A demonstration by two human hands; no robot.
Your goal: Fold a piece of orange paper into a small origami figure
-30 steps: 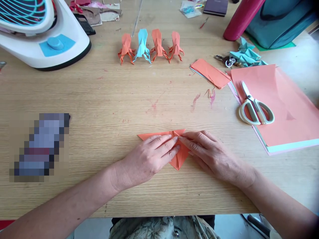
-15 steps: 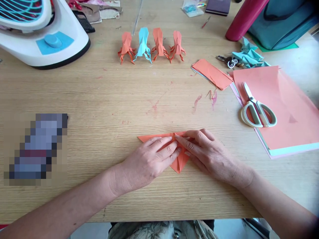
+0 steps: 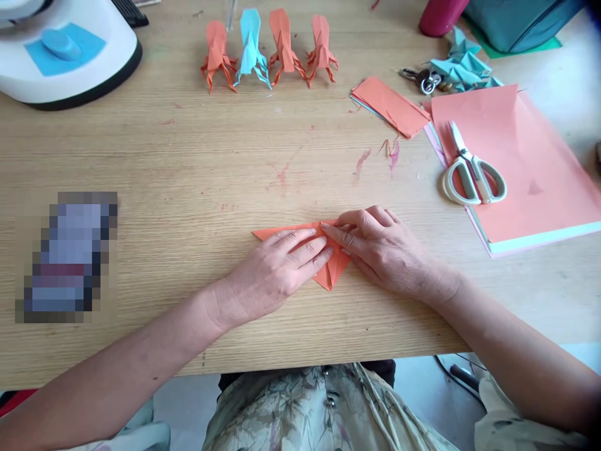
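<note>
A folded orange paper (image 3: 331,274) lies on the table before me, its long edge away from me and a point toward me. My left hand (image 3: 284,266) rests across its left half, fingers stretched out flat and slightly apart; the thumb is hidden. At the far edge, near the middle crease, my right hand (image 3: 387,254) pinches the paper between bent fingers and covers its right corner. The tip of the right index finger almost meets the left fingers.
Several folded paper figures (image 3: 251,47) stand in a row at the back. Folded paper strips (image 3: 390,105), keys (image 3: 426,80) and scissors (image 3: 474,169) on coloured sheets (image 3: 539,156) lie to the right. A blurred-out phone-like object (image 3: 70,257) lies left, below a white appliance (image 3: 94,56).
The view has tilted down, so everything sits higher in the picture and more of my lap shows. Both hands keep their places on the orange paper.
</note>
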